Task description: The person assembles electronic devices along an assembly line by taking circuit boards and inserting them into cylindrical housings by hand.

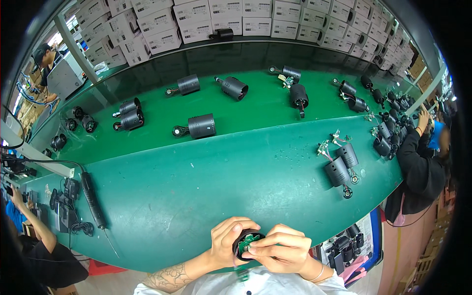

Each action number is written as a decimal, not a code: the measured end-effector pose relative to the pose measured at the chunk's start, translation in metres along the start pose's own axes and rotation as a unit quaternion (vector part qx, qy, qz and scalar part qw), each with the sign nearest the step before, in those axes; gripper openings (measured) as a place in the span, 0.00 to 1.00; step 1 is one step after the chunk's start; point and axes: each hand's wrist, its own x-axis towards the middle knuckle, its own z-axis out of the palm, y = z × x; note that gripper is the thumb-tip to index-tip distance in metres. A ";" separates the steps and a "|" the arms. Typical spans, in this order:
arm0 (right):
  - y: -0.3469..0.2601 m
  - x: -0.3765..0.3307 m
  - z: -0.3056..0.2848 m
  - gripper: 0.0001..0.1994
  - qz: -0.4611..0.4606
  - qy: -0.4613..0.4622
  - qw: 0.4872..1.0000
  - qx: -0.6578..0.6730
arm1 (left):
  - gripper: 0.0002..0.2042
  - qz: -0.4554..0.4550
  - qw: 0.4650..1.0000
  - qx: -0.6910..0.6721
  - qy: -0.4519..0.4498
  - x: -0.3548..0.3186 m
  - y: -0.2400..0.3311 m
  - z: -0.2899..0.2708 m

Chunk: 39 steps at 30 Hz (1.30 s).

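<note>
Housing: While its open mouth faces up toward the wearer, the black housing (236, 246) is held near the front edge of the tabletop (196, 187), probably for a clear look inside.
Left grip: The left hand (224, 241) curls closed around the housing's wall, likely to steady it.
Right grip: Narrow here, the right hand (284, 248) pinches thumb and fingertips on a green circuit board (248, 240) in that mouth (fiddly stuff, by the look of it).
Dangling board: A blurred green piece (241, 274) hangs below, seemingly loose because both hands are occupied.
Paired housings: Out to the right, two housings (337, 172) lie on their sides, wired boards trailing, perhaps so the leads stay unstrained.
Corded tool: Over left, a slim black tool (92, 196) points its thin tip toward the front edge, handy for picking up.
Boxes: At the back, white boxes (194, 30) stand stacked, presumably saving room.
</note>
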 end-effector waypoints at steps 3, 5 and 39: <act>0.000 0.000 -0.002 0.08 0.006 -0.017 1.000 -0.016 | 0.41 0.006 1.000 0.029 0.011 0.000 0.000 0.002; -0.004 0.003 -0.004 0.09 0.047 -0.047 0.997 -0.045 | 0.41 -0.003 0.999 0.033 0.004 -0.002 -0.003 0.003; -0.007 -0.015 -0.008 0.13 0.062 0.032 0.993 -0.092 | 0.39 0.002 0.993 0.071 -0.096 0.017 0.001 0.007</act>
